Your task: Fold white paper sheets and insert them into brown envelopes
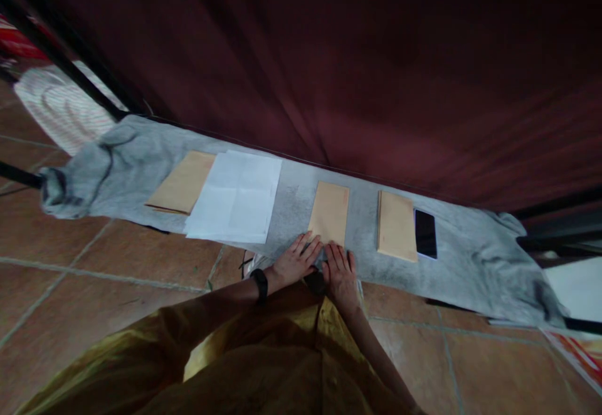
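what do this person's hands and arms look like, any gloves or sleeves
No gloves on either hand. The left hand has a black band at the wrist and a loose mustard-yellow sleeve farther up. The right hand shows no band; its forearm is uncovered.

Across the cloth at mid-frame lie, left to right, left envelopes, papers, a middle envelope, right envelopes and a phone. The hands rest at the middle envelope's lower end; behind, a curtain spans upper frame.

Probably home, exact room unclear: dark red curtain, tiled floor, grey draped cloth.
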`<state>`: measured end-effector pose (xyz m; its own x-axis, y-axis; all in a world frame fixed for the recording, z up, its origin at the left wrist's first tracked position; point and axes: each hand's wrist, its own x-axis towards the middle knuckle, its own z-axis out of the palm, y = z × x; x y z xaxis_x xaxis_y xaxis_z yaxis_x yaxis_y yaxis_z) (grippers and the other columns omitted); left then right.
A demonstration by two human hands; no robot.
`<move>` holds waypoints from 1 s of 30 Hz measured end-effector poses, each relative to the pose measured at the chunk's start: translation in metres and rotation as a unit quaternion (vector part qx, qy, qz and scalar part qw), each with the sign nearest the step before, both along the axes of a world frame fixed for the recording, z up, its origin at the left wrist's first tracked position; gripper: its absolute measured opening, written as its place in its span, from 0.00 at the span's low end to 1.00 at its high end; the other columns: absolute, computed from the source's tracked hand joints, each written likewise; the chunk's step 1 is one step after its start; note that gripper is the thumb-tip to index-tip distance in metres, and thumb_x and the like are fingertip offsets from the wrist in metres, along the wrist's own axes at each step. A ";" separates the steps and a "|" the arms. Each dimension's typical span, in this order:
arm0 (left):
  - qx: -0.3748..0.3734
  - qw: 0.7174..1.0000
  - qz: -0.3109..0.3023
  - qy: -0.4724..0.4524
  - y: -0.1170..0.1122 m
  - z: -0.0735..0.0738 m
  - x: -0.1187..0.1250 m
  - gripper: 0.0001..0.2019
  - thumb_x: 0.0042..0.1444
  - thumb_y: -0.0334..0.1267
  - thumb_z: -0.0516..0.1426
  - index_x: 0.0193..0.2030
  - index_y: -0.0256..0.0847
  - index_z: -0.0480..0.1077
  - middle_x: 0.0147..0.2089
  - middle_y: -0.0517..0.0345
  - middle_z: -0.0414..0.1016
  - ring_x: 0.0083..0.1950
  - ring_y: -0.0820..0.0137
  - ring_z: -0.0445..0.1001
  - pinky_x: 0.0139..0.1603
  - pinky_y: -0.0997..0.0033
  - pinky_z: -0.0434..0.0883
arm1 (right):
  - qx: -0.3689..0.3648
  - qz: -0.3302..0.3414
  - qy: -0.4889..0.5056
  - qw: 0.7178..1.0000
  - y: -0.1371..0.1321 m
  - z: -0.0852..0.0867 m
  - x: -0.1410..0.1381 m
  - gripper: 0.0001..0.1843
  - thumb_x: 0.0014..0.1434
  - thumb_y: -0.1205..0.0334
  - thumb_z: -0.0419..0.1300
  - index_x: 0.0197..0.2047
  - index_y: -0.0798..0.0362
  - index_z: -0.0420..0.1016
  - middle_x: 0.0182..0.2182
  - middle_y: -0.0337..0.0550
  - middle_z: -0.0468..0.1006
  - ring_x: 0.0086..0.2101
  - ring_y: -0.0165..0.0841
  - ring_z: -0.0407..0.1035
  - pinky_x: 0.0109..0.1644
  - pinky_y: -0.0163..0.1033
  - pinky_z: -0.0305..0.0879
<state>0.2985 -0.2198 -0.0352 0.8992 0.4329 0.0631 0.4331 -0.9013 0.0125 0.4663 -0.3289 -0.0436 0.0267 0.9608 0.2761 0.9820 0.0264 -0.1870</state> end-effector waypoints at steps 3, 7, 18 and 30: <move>0.017 1.000 0.017 -0.015 -0.002 -0.003 -0.003 0.35 0.67 0.51 0.54 0.74 0.33 0.56 0.78 0.39 0.49 0.78 0.47 0.48 0.76 0.46 0.53 | 0.005 -0.021 0.003 1.000 -0.005 0.002 0.004 0.29 0.72 0.65 0.47 0.74 0.58 0.56 0.69 0.56 0.65 0.68 0.44 0.55 0.72 0.58 0.48; 0.022 0.999 0.036 -0.025 -0.001 -0.007 -0.007 0.34 0.68 0.52 0.53 0.73 0.31 0.58 0.77 0.37 0.50 0.78 0.48 0.48 0.76 0.47 0.53 | 0.011 -0.046 0.020 0.999 -0.008 0.003 0.010 0.28 0.70 0.68 0.48 0.72 0.58 0.59 0.67 0.56 0.66 0.67 0.44 0.56 0.70 0.56 0.52; 0.021 0.998 0.043 -0.033 0.001 -0.014 -0.008 0.36 0.67 0.47 0.54 0.75 0.30 0.52 0.78 0.37 0.49 0.79 0.52 0.46 0.77 0.50 0.52 | -0.067 -0.238 0.220 0.944 0.027 0.020 0.032 0.14 0.66 0.64 0.54 0.50 0.55 0.78 0.40 0.51 0.79 0.38 0.38 0.74 0.45 0.39 0.69; 0.015 0.998 0.035 -0.043 0.004 -0.023 -0.008 0.37 0.65 0.45 0.56 0.75 0.29 0.52 0.77 0.35 0.51 0.79 0.50 0.47 0.76 0.48 0.53 | -0.067 -0.278 0.663 0.692 0.058 0.026 0.040 0.13 0.52 0.52 0.63 0.38 0.50 0.72 0.31 0.38 0.79 0.25 0.34 0.74 0.29 0.39 0.74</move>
<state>0.2907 -0.2155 -0.0582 0.8571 0.4918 0.1531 0.4941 -0.8690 0.0260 0.5058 -0.2706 -0.0173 0.5469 0.7155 -0.4348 -0.2034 -0.3903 -0.8980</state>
